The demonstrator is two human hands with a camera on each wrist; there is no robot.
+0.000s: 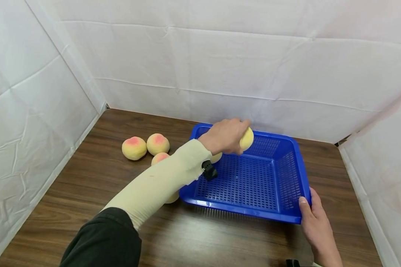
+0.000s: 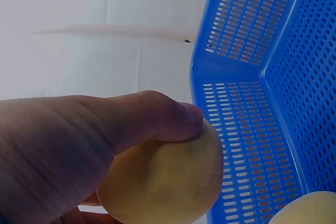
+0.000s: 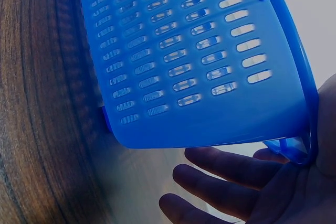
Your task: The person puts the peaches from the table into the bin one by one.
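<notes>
My left hand (image 1: 225, 136) grips a yellow peach (image 1: 246, 139) above the far side of a blue plastic basket (image 1: 240, 213). In the left wrist view the thumb lies across the top of the peach (image 2: 163, 182); most of the fingers are hidden behind it. Another peach (image 1: 216, 157) sits inside the basket near its left side, partly covered by the left wrist. At the near right corner, my right hand (image 1: 317, 222) holds the basket rim, thumb on top. Its other fingers (image 3: 220, 187) spread outside the perforated basket wall (image 3: 210, 114) in the right wrist view.
Left of the basket, pink-topped peaches (image 1: 134, 148) lie on the brown wooden table (image 1: 200, 244), some partly hidden by the left forearm (image 1: 160, 185). White sheeting (image 1: 220, 63) encloses the table at the back and both sides.
</notes>
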